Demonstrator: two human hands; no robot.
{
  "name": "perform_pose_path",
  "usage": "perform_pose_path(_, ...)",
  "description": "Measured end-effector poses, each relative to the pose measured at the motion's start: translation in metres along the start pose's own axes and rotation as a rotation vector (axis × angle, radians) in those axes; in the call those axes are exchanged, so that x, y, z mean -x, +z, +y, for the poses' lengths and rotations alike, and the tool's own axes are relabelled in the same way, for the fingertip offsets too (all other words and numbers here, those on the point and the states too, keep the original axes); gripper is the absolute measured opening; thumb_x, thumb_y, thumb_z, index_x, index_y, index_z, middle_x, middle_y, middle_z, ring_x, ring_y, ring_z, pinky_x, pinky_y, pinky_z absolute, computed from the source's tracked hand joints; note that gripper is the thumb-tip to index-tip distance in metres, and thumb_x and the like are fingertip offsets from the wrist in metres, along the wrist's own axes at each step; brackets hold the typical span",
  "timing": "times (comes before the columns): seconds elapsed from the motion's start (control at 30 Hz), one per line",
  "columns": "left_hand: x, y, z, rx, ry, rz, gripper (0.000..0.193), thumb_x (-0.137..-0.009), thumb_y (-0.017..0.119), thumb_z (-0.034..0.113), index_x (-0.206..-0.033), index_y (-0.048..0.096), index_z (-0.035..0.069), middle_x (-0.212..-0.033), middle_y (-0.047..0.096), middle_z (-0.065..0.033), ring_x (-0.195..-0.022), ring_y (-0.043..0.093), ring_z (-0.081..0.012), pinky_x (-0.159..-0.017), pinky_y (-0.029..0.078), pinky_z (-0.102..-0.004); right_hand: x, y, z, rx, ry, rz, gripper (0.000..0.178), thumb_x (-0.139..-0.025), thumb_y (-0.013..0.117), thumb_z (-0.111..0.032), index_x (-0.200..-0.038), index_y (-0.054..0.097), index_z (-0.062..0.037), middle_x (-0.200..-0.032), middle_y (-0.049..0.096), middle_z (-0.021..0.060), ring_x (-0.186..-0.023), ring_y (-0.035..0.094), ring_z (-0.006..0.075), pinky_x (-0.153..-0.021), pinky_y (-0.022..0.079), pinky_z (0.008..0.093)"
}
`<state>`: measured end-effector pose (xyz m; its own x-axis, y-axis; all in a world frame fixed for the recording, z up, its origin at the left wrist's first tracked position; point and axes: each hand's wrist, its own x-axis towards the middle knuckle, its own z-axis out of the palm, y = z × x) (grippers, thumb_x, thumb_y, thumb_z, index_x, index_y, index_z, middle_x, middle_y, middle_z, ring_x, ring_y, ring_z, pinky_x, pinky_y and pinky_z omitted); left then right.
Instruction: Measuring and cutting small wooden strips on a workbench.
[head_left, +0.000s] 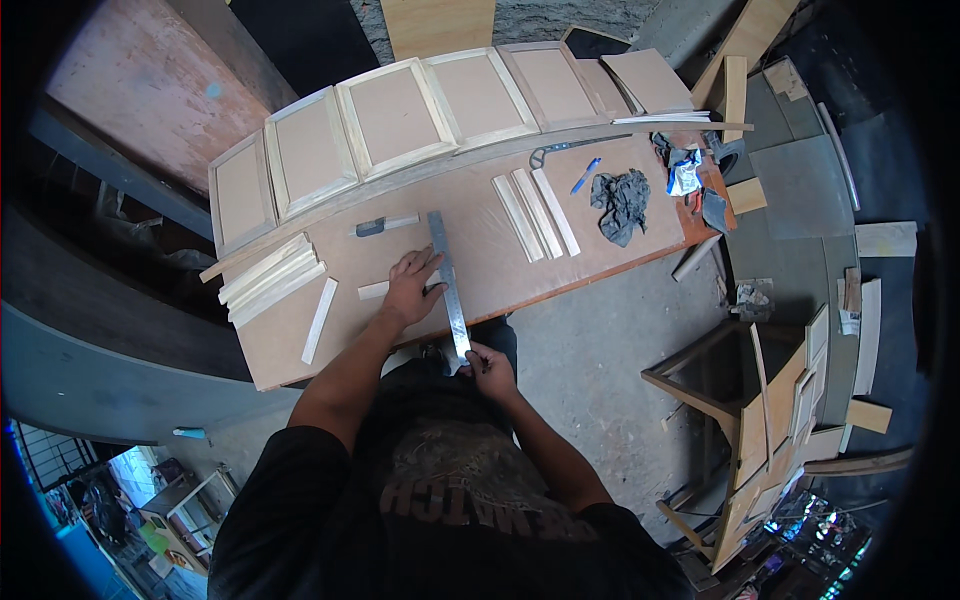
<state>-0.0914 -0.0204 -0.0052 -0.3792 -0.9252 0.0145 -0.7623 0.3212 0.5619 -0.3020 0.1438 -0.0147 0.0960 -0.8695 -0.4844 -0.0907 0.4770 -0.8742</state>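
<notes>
While the left hand (pixel 410 290) lies with its fingers slightly spread against the metal ruler (pixel 453 295), it hides the middle of a short wooden strip (pixel 372 291); whether that strip runs under the ruler, I cannot tell. The right hand (pixel 490 373) pinches the ruler's near end, which juts past the edge of the worktop (pixel 475 200), and its curled fingers are partly concealed. Any scale on the ruler is too small to read. A dark grey tool (pixel 371 228) beyond the left hand is hard to identify. Printed lettering crosses the black T-shirt (pixel 440 530), distorted by folds. The blue-and-white packet (pixel 685 173) carries print too small to make out.
</notes>
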Motion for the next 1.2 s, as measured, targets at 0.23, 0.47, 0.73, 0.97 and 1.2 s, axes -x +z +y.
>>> perform_pose_path(0.23, -0.006, 0.016, -0.014, -0.007, 0.007, -0.013, 0.073, -0.086, 0.078, 0.036, -0.151, 0.052, 0.018, -0.158, 0.046, -0.0124, -0.142, 0.042, -0.0401, -0.116, 0.034, -0.0568, -0.002, -0.010, 0.016, 0.258, -0.166, 0.011, 0.031, -0.103, 0.059, -0.015, -0.131, 0.068, -0.0030, -0.106, 0.076, 0.0152, -0.090, 0.073, 0.0211, -0.083, 0.057, 0.0366)
perform_pose_path(0.47, 0.011, 0.010, -0.006, -0.004, 0.034, 0.023, 0.068, -0.084, 0.079, 0.041, -0.144, 0.060, 0.015, -0.154, 0.052, -0.0114, -0.137, 0.047, -0.0366, -0.112, 0.038, -0.0543, 0.003, -0.010, 0.031, 0.203, -0.173, -0.015, 0.053, -0.101, 0.062, -0.011, -0.153, 0.051, -0.0111, -0.086, 0.070, 0.0075, -0.076, 0.067, 0.0126, -0.074, 0.056, 0.0317)
perform_pose_path(0.73, -0.002, 0.004, -0.008, -0.012, 0.064, 0.045, 0.069, -0.085, 0.079, 0.041, -0.146, 0.058, 0.016, -0.157, 0.050, -0.0095, -0.137, 0.047, -0.0341, -0.107, 0.040, -0.0526, 0.002, -0.009, -0.003, 0.260, -0.127, 0.010, 0.059, -0.098, 0.066, -0.018, -0.155, 0.049, -0.0168, -0.090, 0.072, 0.0166, -0.079, 0.070, 0.0202, -0.081, 0.056, 0.0354)
perform_pose_path(0.97, -0.003, 0.005, -0.012, 0.021, 0.052, 0.021, 0.070, -0.087, 0.078, 0.042, -0.148, 0.056, 0.016, -0.159, 0.047, -0.0093, -0.139, 0.045, -0.0350, -0.111, 0.038, -0.0528, 0.000, -0.009, -0.003, 0.301, -0.173, 0.025, 0.068, -0.093, 0.075, -0.013, -0.155, 0.049, -0.0167, -0.075, 0.067, 0.0072, -0.070, 0.064, 0.0116, -0.073, 0.054, 0.0277)
perform_pose_path(1.2, 0.012, 0.006, -0.007, 0.006, 0.038, 0.003, 0.070, -0.087, 0.077, 0.044, -0.148, 0.056, 0.017, -0.159, 0.047, -0.0093, -0.140, 0.045, -0.0368, -0.112, 0.037, -0.0543, 0.009, -0.007, 0.008, 0.311, -0.164, 0.005, 0.081, -0.082, 0.086, -0.017, -0.155, 0.051, -0.0190, -0.079, 0.069, 0.0039, -0.072, 0.064, 0.0105, -0.073, 0.054, 0.0283)
